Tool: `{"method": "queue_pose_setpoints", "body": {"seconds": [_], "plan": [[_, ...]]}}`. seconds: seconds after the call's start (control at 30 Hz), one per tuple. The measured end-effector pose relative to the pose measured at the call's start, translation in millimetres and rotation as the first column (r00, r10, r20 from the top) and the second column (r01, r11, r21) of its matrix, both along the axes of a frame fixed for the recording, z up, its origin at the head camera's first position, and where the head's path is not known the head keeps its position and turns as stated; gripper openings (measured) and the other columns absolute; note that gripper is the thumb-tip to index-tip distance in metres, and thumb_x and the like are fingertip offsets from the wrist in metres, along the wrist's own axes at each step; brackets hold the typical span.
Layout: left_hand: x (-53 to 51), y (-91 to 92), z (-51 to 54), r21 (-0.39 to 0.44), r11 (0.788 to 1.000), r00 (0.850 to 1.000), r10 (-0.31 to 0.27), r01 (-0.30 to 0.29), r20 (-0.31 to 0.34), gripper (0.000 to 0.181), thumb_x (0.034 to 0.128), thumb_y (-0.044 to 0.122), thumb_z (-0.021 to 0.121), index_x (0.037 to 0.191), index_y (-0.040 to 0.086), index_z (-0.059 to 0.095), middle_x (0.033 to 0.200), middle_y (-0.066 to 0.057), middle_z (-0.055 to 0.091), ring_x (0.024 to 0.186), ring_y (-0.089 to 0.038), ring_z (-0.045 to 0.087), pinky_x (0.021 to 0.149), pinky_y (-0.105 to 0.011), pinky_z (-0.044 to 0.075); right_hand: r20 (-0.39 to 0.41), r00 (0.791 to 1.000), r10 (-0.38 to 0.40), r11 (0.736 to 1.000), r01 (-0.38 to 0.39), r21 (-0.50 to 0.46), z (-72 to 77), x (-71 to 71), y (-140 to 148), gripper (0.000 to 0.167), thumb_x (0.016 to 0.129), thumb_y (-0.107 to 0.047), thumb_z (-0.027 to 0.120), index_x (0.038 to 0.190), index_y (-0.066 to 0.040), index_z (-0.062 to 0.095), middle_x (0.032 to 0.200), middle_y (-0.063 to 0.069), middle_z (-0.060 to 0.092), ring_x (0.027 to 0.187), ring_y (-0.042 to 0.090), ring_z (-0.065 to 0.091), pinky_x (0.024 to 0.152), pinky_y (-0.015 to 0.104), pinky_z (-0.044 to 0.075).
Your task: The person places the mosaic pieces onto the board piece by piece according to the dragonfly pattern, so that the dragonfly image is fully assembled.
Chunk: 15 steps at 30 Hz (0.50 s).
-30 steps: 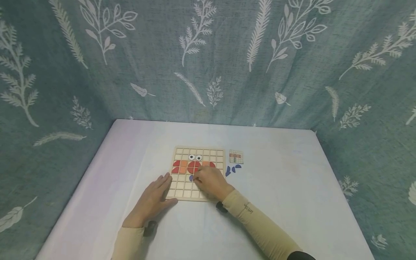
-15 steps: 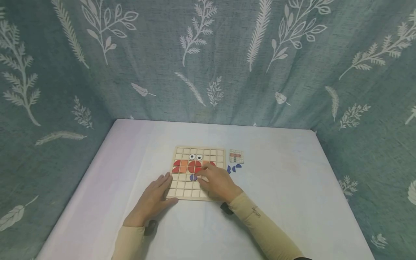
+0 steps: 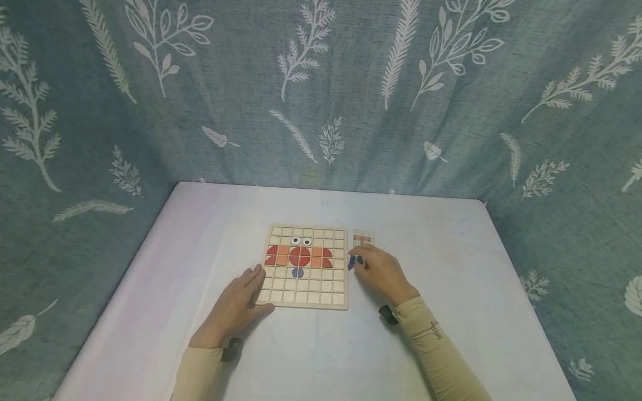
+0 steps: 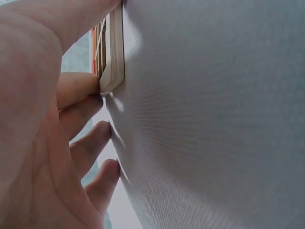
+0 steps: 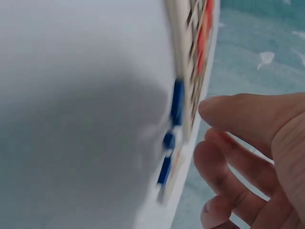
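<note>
A square wooden grid board (image 3: 306,295) lies on the white table, its cells partly filled with flat coloured pieces. My left hand (image 3: 236,303) rests at its near left corner, fingers outstretched. In the left wrist view the thumb and forefinger touch the board's edge (image 4: 114,62), other fingertips meeting the cloth. Just off the board's right side, my right hand (image 3: 383,274) is over loose blue pieces (image 3: 351,263), thumb and fingers apart. In the right wrist view those blue pieces (image 5: 177,102) lie beyond the fingertips, with nothing held. The hand partly hides the pieces in the head view.
On the board sit a red circle (image 3: 300,256), orange squares (image 3: 282,256), red quarter pieces (image 3: 271,255), two eye discs (image 3: 301,241) and a small blue circle (image 3: 298,272). A printed pattern card (image 3: 363,237) lies behind the right hand. Leaf-patterned curtains (image 3: 321,94) surround the table.
My right hand has left the blue circle on the board and moved right to the loose blue pieces, uncovering the board's right half. The left hand has stayed in place.
</note>
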<state>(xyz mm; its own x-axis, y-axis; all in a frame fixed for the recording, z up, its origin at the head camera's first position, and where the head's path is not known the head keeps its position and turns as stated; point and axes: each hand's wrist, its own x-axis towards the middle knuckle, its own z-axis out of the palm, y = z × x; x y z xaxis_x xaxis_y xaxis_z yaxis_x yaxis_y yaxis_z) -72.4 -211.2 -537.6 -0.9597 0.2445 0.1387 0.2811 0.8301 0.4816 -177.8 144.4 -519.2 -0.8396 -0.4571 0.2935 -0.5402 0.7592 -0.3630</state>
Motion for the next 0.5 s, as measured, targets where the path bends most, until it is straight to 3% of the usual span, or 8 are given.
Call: {"method": "queue_pose_setpoints", "body": {"seconds": [0.27,0.5], "plan": [[-0.2,-1.6,-2.1,0.005,1.0,1.0,0.003,-0.003,-0.009,0.082,0.0868,0.035,0.081,0.15,-0.003,0.044,0.157,-0.02,0.04,0.144,-0.043,0.037,0.119,-0.059,0.029,0.065,0.998,0.0,0.999,-0.003,0.049,-4.2,-9.6,16,0.03,0.087,-0.007,0.077,0.116,-0.014,0.074,0.117,0.005,0.073,0.104,0.024,0.07,0.086,0.04,0.06],[-0.4,-1.0,-3.1,0.002,1.0,1.0,0.0,0.0,-0.003,0.083,0.0869,0.035,0.081,0.15,-0.004,0.044,0.157,-0.02,0.04,0.144,-0.043,0.036,0.118,-0.06,0.03,0.03,0.997,0.069,0.988,-0.073,0.135,-2.2,-16.0,15,0.026,0.087,-0.009,0.08,0.112,-0.014,0.076,0.117,0.004,0.073,0.107,0.023,0.07,0.09,0.04,0.059]]}}
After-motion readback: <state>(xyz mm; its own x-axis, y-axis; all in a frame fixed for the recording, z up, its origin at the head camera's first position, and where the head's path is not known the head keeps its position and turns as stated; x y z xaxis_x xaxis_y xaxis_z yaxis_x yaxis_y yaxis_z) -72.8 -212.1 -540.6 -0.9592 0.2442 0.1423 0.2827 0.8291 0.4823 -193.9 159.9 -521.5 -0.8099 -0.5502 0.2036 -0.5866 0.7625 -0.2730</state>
